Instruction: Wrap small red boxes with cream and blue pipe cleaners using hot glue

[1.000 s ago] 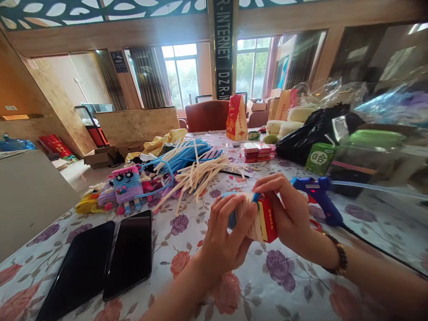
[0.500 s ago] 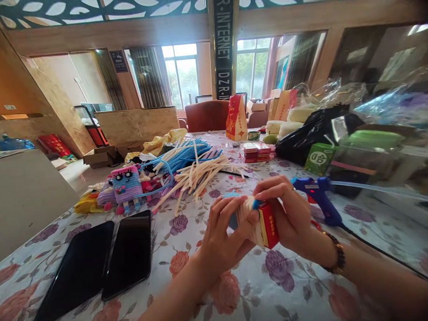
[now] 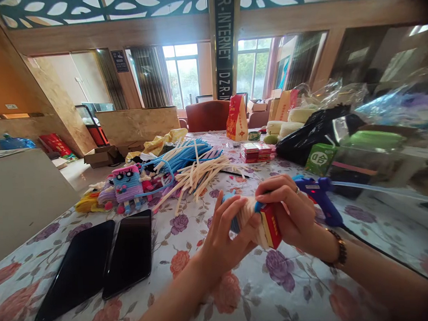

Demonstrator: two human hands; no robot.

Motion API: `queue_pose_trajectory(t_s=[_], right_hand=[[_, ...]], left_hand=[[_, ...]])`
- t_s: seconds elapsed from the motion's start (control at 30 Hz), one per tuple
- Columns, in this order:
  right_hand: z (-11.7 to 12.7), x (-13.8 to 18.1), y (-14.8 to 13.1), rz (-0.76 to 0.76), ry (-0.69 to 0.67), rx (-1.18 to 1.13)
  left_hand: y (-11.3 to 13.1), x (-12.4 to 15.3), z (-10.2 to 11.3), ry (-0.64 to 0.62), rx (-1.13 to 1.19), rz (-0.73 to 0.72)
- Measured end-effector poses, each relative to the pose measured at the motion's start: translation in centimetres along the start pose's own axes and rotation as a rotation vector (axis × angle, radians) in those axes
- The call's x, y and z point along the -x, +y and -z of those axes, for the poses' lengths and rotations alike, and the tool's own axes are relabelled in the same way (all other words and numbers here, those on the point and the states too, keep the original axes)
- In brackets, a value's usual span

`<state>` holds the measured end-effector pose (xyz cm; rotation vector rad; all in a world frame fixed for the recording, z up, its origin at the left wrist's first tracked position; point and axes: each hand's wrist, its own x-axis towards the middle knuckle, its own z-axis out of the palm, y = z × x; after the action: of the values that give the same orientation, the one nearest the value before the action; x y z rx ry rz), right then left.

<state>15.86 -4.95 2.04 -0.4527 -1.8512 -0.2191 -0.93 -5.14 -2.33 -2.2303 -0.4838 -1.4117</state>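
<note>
Between my hands, above the flowered tablecloth, is a small red box [image 3: 273, 227] wrapped partly in cream and light-blue fuzzy stems. My left hand [image 3: 227, 228] grips the wrapped part, its thumb across the cream rows [image 3: 249, 207]. A bright blue fuzzy stem [image 3: 258, 206] shows at the edge of the wrapping, between the fingertips of my right hand [image 3: 289, 209]. The right fingers are closed there, against the red end of the box. Just right of that hand lies a blue glue gun [image 3: 320, 196] with a clear glue stick in its back.
Two black phones or tablets [image 3: 128, 252] lie at left. Behind them sit crocheted-looking dolls [image 3: 127, 187] and a pile of blue and cream fuzzy stems [image 3: 196, 168]. Small red boxes [image 3: 256, 152], a green drink carton [image 3: 319, 159] and a black plastic bag [image 3: 314, 131] stand farther back.
The hands and box have barely moved. My left fingers have lifted and shifted slightly on the wrapped box, and the right fingertips still pinch at the blue stem.
</note>
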Motion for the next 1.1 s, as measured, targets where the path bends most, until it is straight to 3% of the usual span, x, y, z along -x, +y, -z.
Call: queue_pose_trajectory(t_s=[0.3, 0.67, 0.87, 1.1], right_hand=[[-0.1, 0.0, -0.4, -0.066, -0.013, -0.023], [-0.5, 0.0, 0.2, -0.184, 0.063, -0.075], [-0.4, -0.6, 0.2, -0.131, 0.061, -0.032], [0.4, -1.5, 0.6, -0.045, -0.074, 0.04]], left_hand=[[0.2, 0.0, 0.1, -0.01, -0.028, 0.013], [0.2, -0.2, -0.1, 0.029, -0.07, 0.024], [0.1, -0.3, -0.4, 0.067, -0.088, 0.044], [-0.3, 0.0, -0.4, 0.082, -0.037, 0.077]])
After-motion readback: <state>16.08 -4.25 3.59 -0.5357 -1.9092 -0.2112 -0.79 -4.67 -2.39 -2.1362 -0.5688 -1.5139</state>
